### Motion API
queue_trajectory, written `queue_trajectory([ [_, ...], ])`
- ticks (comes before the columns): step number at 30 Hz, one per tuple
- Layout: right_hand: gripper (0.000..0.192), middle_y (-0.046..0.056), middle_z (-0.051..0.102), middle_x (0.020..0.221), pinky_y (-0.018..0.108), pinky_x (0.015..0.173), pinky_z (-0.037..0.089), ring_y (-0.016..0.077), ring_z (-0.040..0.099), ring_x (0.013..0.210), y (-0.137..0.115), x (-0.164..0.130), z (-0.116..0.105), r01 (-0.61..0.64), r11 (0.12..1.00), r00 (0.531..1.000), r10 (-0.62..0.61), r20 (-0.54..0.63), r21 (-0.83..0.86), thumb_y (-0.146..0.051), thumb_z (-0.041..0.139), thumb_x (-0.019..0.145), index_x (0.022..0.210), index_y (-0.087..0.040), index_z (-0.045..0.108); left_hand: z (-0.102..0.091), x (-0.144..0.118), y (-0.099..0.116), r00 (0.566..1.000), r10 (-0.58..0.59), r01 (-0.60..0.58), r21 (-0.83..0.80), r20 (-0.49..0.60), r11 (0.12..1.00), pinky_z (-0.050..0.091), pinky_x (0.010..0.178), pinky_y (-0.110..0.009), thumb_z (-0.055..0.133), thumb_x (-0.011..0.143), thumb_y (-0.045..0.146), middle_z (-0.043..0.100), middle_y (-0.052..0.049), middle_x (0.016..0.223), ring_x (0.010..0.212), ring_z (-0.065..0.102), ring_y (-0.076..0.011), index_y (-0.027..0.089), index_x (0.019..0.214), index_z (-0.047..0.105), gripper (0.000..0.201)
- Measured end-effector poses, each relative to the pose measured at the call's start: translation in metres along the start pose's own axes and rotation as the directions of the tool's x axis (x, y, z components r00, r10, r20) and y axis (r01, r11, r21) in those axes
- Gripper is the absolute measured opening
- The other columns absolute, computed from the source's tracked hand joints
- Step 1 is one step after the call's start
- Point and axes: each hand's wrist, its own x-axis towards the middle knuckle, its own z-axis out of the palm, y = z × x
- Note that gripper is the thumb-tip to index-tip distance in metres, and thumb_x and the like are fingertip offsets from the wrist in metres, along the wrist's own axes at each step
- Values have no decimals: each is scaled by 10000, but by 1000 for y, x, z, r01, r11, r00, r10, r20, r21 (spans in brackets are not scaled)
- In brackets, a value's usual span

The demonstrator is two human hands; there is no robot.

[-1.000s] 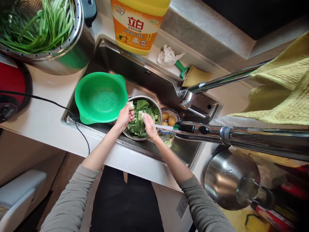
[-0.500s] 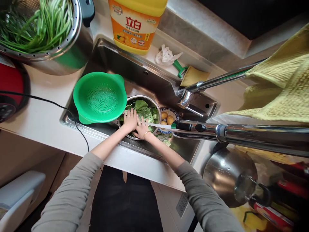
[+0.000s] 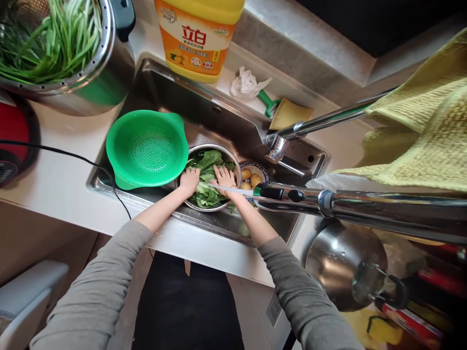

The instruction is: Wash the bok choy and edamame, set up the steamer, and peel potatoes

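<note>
We reach both arms into the sink [image 3: 204,104], our left hand [image 3: 189,181] curled on the leafy greens [image 3: 207,187] and our right hand [image 3: 224,177] spread flat, fingers open, upon them — all inside the steel bowl [image 3: 235,163] beside the green colander [image 3: 146,146]. Behind, the orange detergent bottle [image 3: 197,39] reads "立白" — smaller print illegible.

2 hands: left hand [image 3: 189,181], right hand [image 3: 224,177]. 1 steel bowl [image 3: 233,160] w/ leafy greens [image 3: 207,160]. 1 green colander [image 3: 147,147]. 1 patterned dish [image 3: 260,168] w/ approx 3 potatoes [image 3: 250,179]. 1 detergent bottle [image 3: 197,36]. 2 taps: near tap [image 3: 328,204], far tap [image 3: 310,127]. 1 sink [image 3: 171,95].
</note>
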Motion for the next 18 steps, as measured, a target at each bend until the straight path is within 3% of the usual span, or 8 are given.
queue_trajectory([
  [2,654,168,253,1580,510,1188,120,289,159,1487,-5,0,-2,-24,999,998,27,59,-46,-409,366,975,1544,-133,200,1,6,-7,999,38,-38,11,-8,999,453,859,-374,243,920,44,629,-243,1148,1106,584,-308,48,1198,568,428],
  [4,648,174,319,1551,498,1179,177,295,225,1469,-7,-3,-14,-54,998,994,57,97,-26,-395,416,962,1530,-130,248,-2,8,-12,995,102,-102,9,-8,995,453,878,-375,271,910,33,650,-236,1085,1070,603,-293,38,1153,594,405],
  [6,581,194,485,1439,468,1121,317,311,410,1374,-7,-10,-36,-136,989,986,129,101,63,-378,476,941,1456,-122,399,-8,6,-14,987,159,-159,-19,2,987,458,895,-373,328,898,39,663,-227,1049,1054,616,-284,42,1095,631,361],
  [9,436,196,702,1055,395,900,515,289,669,1021,-12,-30,-65,-320,884,947,299,113,340,-469,507,923,1104,-100,652,-22,-6,-11,985,170,-172,-129,-29,977,477,891,-360,426,888,106,673,-208,1043,1051,622,-283,66,1028,671,285],
  [11,466,147,708,842,357,716,566,241,698,778,-22,-45,-72,-408,679,911,341,231,610,-557,507,901,920,-115,653,-31,-17,-4,992,105,-121,-266,-76,956,485,890,-344,477,880,165,687,-185,1025,1021,636,-270,75,1021,678,262],
  [14,356,42,675,775,300,588,571,165,662,662,-47,-61,-61,-328,151,925,254,284,933,-525,579,854,857,-169,577,-39,-33,8,997,30,-66,-553,-75,830,500,868,-310,508,872,213,722,-114,932,909,665,-225,121,977,700,238],
  [16,284,-13,654,763,268,607,571,131,651,686,-61,-63,-46,-180,-158,938,271,218,971,-455,641,808,830,-198,522,-38,-42,12,998,20,-61,-731,-65,680,511,833,-278,489,877,200,732,-69,928,860,671,-184,163,976,704,239],
  [18,282,-30,639,729,262,635,567,126,649,698,-68,-60,-30,-94,-303,935,299,188,948,-442,652,784,835,-205,509,-33,-47,13,992,-90,-26,-829,-91,559,515,810,-258,484,887,199,726,-60,980,838,669,-153,174,1052,676,255],
])
